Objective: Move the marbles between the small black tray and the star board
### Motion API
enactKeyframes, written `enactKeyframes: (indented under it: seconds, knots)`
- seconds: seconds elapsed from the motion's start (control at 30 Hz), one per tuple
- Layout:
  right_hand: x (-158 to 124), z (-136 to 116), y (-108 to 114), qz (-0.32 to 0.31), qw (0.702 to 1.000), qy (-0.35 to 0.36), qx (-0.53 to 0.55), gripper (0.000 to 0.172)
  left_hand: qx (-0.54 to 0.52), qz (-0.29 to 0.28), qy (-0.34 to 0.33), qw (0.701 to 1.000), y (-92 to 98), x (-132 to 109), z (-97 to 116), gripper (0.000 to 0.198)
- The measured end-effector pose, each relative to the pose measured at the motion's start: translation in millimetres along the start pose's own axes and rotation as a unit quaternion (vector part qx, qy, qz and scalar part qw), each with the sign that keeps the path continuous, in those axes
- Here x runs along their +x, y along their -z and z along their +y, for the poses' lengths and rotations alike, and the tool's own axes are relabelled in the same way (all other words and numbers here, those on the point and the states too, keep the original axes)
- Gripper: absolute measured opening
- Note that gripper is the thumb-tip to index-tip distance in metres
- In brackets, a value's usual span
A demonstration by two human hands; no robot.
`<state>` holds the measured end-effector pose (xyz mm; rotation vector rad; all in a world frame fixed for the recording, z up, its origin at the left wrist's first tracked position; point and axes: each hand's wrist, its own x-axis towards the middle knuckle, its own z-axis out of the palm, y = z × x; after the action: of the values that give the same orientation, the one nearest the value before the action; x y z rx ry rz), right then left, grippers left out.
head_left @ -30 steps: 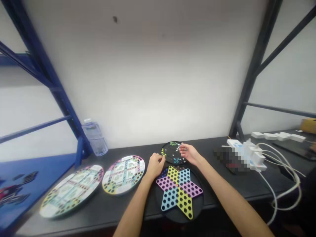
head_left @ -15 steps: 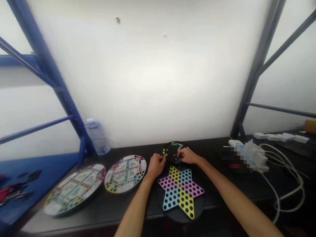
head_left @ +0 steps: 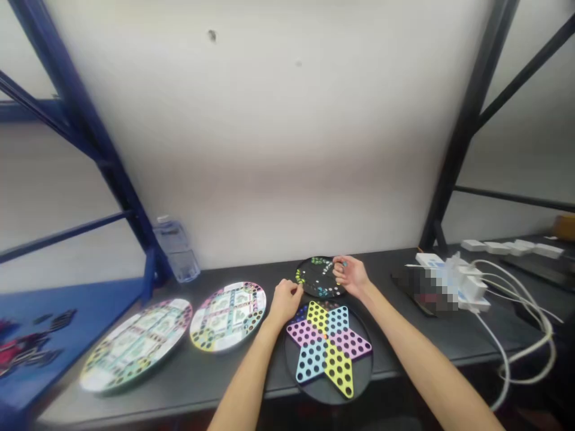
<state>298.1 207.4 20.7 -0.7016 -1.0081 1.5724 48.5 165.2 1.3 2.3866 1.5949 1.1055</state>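
A black round tray [head_left: 317, 275] holds small green, yellow, white and blue pieces, mostly grouped along its rim. At the tray's near left edge, my left hand [head_left: 287, 300] has its thumb and fingers pinched together; what they hold, if anything, is too small to make out. My right hand [head_left: 353, 276] is raised at the tray's right side, fingers curled, with a small teal piece [head_left: 344, 263] showing between them. In front of both hands lies a round black board with a star-shaped hole board [head_left: 326, 350] in yellow, blue and pink.
Two round printed game boards, one nearer [head_left: 228, 317] and one farther left [head_left: 139, 344], lie on the black table [head_left: 215, 383]. A clear plastic bottle [head_left: 177, 251] stands by the blue rack post [head_left: 117, 179]. White plugs and a power strip [head_left: 469, 284] with looping cables sit right.
My right hand has lifted from inside the tray and moved up and right, its palm turned more into view. My left hand has stayed at the tray's edge.
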Motion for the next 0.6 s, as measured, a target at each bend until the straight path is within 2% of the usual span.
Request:
enactKeyframes:
  seconds: [0.1, 0.2, 0.27, 0.37, 0.43, 0.5, 0.6]
  knots:
    - [3, 6, -6, 0.020, 0.999, -0.032, -0.007, 0.031, -0.003, -0.003, -0.001, 1.000, -0.8, 0, 1, 0.042]
    - [7, 18, -10, 0.077, 0.986, -0.032, -0.147, 0.040, -0.005, -0.004, -0.005, 1.000, 0.0, 0, 2, 0.042]
    - [9, 23, -11, 0.089, 0.947, 0.009, -0.309, 0.039, -0.006, -0.003, -0.008, 1.000, 0.5, -1, 3, 0.042]
    - [9, 23, -14, 0.062, 0.842, 0.062, -0.532, 0.030, -0.006, -0.001, -0.007, 1.000, 0.2, -1, 3, 0.042]
    - [9, 20, -17, 0.043, 0.787, 0.053, -0.613, 0.026, -0.005, 0.000, -0.006, 1.000, -0.2, -2, 3, 0.042]
    - [10, 19, -23, 0.029, 0.755, 0.034, -0.654, 0.026, -0.005, 0.000, -0.007, 1.000, -0.3, -2, 3, 0.041]
    - [13, 21, -30, 0.010, 0.733, 0.022, -0.680, 0.026, -0.006, 0.000, -0.009, 1.000, 0.2, -2, 3, 0.040]
